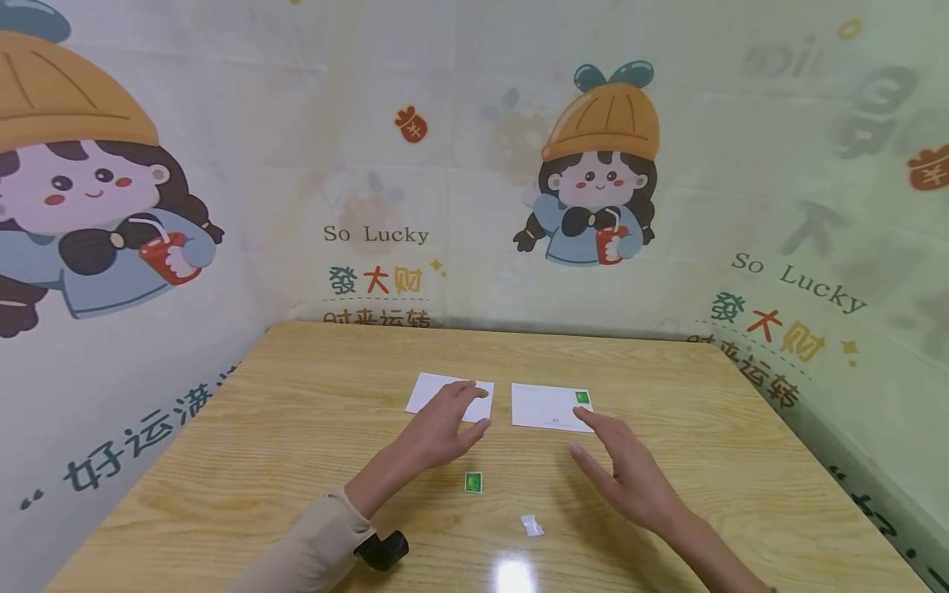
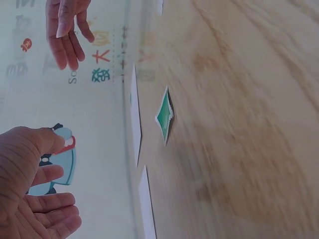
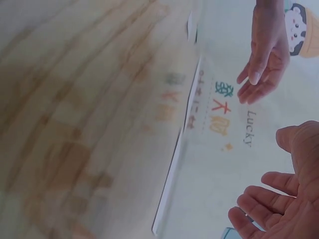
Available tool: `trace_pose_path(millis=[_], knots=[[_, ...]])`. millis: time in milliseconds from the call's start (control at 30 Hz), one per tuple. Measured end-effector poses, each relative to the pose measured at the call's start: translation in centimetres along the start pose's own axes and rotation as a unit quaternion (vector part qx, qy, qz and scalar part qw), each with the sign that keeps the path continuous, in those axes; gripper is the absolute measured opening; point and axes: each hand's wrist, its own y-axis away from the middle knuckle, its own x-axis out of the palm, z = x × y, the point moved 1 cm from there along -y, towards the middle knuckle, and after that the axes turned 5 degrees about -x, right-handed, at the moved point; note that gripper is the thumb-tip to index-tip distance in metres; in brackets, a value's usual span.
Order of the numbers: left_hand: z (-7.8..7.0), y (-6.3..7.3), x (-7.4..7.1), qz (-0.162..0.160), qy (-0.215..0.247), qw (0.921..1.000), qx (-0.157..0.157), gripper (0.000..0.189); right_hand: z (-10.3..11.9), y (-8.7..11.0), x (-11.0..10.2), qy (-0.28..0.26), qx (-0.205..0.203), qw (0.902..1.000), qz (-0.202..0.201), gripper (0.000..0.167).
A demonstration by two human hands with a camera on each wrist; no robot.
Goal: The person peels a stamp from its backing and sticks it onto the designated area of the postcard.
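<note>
Two white envelopes lie side by side on the wooden table. My left hand (image 1: 445,424) hovers over the left envelope (image 1: 427,392), covering part of it, with relaxed fingers and nothing held. The right envelope (image 1: 544,408) carries a green stamp (image 1: 582,397) at its upper right corner. Close to that envelope's lower right corner is my right hand (image 1: 630,469), its thumb and fingers spread and holding nothing. A loose green stamp (image 1: 473,483) lies on the table between the hands, nearer the left one; the left wrist view shows this stamp (image 2: 165,117) edge-on.
A small white scrap of paper (image 1: 531,525) lies near the front of the wooden table (image 1: 296,412). Behind and at both sides hangs a printed cloth (image 1: 474,165) with cartoon figures. A dark wrist strap (image 1: 381,550) sits at the left sleeve.
</note>
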Motion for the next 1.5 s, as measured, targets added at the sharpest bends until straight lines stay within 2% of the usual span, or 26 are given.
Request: trace_pose_path(millis=[300,567,800,967,1500], knots=[[1.5,1.3,-0.3,-0.01,-0.006,0.9999,-0.009,0.04,0.8,-0.1,1.1,-0.019,0.004,0.9996,0.022,0.049],[2.8,2.1,-0.9,-0.008,-0.001,0.999,-0.043,0.04,1.5,-0.5,2.0,-0.026,-0.014,0.9991,0.03,0.047],[3.9,2.2,-1.5,-0.024,-0.001,0.9986,-0.046,0.039,2.3,-1.2,2.8,-0.031,-0.025,0.9981,0.047,0.047],[4.6,2.3,-1.8,-0.026,-0.004,0.9977,-0.062,0.039,3.2,-1.8,3.3,-0.036,-0.032,0.9971,0.059,0.046],[6.7,1.9,-2.3,-0.003,-0.022,0.9923,-0.122,0.041,5.7,-3.6,5.1,-0.032,-0.048,0.9892,0.135,0.024]])
